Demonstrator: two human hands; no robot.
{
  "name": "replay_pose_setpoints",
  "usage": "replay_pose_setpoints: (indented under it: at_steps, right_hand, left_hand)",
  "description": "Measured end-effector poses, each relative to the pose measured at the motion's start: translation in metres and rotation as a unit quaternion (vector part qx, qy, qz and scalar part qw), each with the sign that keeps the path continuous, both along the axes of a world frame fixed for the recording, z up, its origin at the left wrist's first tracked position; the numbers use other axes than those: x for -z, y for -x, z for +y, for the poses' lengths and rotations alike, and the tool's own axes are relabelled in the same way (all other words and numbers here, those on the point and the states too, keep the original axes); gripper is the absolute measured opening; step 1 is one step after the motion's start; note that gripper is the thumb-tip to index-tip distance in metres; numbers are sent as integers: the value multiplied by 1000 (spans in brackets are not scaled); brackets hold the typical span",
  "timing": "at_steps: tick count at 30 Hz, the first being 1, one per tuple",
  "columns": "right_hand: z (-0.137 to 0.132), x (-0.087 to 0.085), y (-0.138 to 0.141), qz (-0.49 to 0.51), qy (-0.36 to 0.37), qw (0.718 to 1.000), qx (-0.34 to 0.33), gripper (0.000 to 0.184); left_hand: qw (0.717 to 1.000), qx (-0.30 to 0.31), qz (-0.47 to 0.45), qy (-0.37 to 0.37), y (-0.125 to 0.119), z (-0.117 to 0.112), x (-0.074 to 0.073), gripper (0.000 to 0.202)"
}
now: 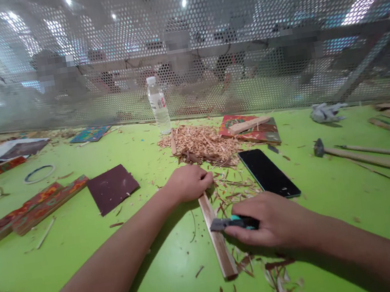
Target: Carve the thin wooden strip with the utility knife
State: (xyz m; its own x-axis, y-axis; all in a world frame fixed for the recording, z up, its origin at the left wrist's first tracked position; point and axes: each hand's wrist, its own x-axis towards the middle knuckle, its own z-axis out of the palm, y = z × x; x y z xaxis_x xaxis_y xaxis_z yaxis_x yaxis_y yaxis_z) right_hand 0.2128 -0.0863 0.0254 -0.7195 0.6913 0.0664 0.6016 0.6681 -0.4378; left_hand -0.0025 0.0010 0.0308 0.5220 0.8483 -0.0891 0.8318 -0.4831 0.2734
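A narrow strip of wood (pixel 219 250) lies on the green table, pointing away from me, its near end close to the front edge. My left hand (pixel 189 182) is closed around its far end, which the fingers hide. In my right hand (pixel 266 218) is a utility knife (pixel 242 222) with a black and teal handle. Its broad blade rests against the middle of the strip, pointing left. Curled wood shavings (pixel 245 261) lie beside the strip, and a larger heap of shavings (pixel 205 142) sits just beyond my left hand.
A black smartphone (pixel 269 173) lies just beyond my right hand. A water bottle (pixel 158 106) stands behind the heap. Dark sandpaper (pixel 113 188) and painted wooden strips (pixel 35 211) are on the left. A hammer (pixel 367 156) lies right; a perforated metal screen (pixel 177 35) rises behind.
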Motion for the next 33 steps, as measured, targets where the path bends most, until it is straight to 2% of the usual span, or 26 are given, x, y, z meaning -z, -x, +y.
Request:
replay_pose_setpoints:
  at_steps: [3, 10, 20, 27, 33]
  right_hand:
    - [5, 0, 0, -12, -6, 1000, 27, 43]
    - [3, 0, 9, -37, -4, 998, 46, 46]
    - [-2, 1, 8, -28, 16, 999, -9, 39]
    - [-19, 1, 6, -8, 42, 996, -74, 32]
    - [-19, 3, 4, 7, 5, 997, -75, 34]
  left_hand:
    - [1000, -4, 3, -1, -1, -1, 0, 57]
    - [1000, -11, 9, -9, -4, 0, 1, 60]
    - [1000, -11, 18, -9, -3, -1, -1, 58]
    - [1000, -2, 16, 1, -2, 0, -1, 58]
    - [1000, 4, 17, 2, -2, 1, -1, 60]
